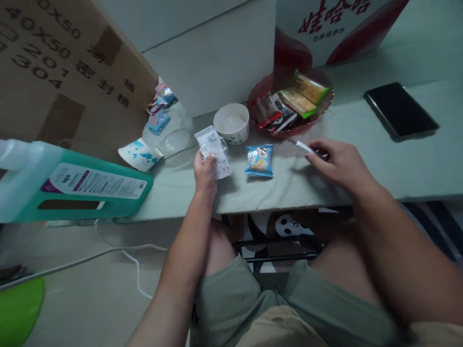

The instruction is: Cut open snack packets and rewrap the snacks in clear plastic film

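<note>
My left hand (pixel 205 171) is closed around a clear, crinkled plastic packet (pixel 214 150) with something whitish inside. Over the table, my right hand (pixel 338 164) pinches a thin white-handled tool (pixel 304 146) whose small dark tip points left; its exact kind is too blurred to tell. Between the hands lies a sealed blue snack packet (pixel 259 160). Just behind the plastic packet stands a white paper bowl (pixel 231 124) with a blue pattern. To its right, a reddish scalloped dish (pixel 327 108) holds several wrapped snacks (pixel 298 101), some yellow-green, some red and black.
A jug of green liquid (pixel 97 183) lies at the left beside a large cardboard box (pixel 72 72). Nearby are a tipped paper cup (pixel 140 154) and a clear plastic container (pixel 177 130). White boxes (pixel 217 62) line the back. A dark phone (pixel 401 110) rests at right.
</note>
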Available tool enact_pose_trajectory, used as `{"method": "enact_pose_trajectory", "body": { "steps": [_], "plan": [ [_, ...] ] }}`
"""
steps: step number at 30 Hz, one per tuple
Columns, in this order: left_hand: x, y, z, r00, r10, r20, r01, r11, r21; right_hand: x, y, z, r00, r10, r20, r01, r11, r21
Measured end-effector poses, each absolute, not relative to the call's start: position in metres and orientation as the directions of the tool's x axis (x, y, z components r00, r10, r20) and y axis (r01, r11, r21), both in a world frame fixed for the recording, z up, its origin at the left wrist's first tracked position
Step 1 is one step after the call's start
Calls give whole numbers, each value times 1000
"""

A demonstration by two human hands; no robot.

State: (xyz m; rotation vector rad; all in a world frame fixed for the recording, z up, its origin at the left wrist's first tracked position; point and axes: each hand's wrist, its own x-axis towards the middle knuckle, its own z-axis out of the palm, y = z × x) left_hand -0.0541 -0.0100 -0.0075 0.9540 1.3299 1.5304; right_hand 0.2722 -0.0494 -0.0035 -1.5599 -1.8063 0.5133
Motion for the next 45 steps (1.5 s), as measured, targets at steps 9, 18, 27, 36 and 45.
{"method": "enact_pose_trajectory", "body": {
  "steps": [9, 18, 27, 36, 45],
  "plan": [
    [-48, -48, 17, 468, 881, -64, 166, -16, 986, 199, -72, 19, -126, 952, 280, 191, 300, -935],
    [-39, -55, 17, 454, 885, -107, 416, -104, 903, 191, -64, 13, -331, 943, 12, 523, 194, -830],
    [-42, -35, -32, 66, 984, 167, 242, -178, 954, 176, -55, 6, -141, 989, -54, 761, 74, -645],
    [-24, -37, -38, 92, 952, 293, 312, -307, 899, 161, -51, -8, -5, 997, 72, 699, 55, -713],
    [-20, -38, -32, 51, 944, 325, 255, -327, 910, 165, -45, -10, 48, 994, 96, 407, 68, -911]
  ]
}}
